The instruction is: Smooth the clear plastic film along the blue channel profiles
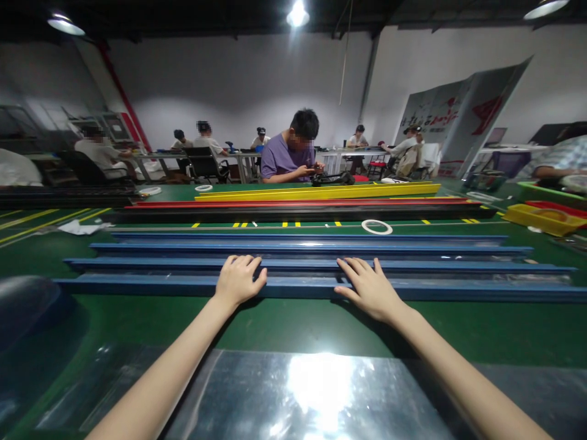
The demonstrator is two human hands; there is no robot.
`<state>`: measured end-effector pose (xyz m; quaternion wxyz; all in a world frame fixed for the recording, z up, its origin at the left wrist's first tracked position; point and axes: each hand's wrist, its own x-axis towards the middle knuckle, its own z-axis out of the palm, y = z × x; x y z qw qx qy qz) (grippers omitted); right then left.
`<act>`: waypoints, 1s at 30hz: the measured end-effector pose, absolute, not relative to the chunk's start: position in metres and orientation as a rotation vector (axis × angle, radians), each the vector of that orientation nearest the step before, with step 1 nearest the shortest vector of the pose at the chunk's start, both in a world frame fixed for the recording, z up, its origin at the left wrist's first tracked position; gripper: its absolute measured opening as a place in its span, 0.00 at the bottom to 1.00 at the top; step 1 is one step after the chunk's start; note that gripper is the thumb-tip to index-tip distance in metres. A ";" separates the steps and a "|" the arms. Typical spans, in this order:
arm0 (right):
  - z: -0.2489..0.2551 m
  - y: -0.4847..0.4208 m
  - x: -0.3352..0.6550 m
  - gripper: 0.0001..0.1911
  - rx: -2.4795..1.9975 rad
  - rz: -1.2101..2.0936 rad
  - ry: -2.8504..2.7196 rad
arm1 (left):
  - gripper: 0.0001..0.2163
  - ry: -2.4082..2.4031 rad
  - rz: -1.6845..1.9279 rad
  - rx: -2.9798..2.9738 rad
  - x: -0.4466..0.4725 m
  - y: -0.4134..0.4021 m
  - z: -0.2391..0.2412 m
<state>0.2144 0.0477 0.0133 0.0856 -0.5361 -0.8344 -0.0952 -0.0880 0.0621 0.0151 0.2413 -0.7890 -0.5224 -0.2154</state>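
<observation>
Several long blue channel strips [302,291] lie side by side across the green table [293,327]. My left hand [237,281] rests over the nearest strips, left of the middle, its fingers stretched forward and the thumb apart. To the right of it, my right hand [367,287] lies over the same strips with spread fingers. Both hands appear to touch the strips' upper edges without gripping them. The undersides of my fingers are hidden. Clear film or shiny wrapping shows inside some of the channels.
Beyond are a red and black strip [302,211], a yellow strip [321,192] and a white ring [376,227]. Shiny clear sheeting [257,391] covers the near table. A yellow tray [543,220] stands right. A person in purple [282,156] sits opposite; others sit farther back.
</observation>
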 end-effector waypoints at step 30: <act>0.013 0.073 0.192 0.35 -1.664 -0.285 -2.461 | 0.14 -1.416 -0.673 -2.081 -0.100 0.093 0.008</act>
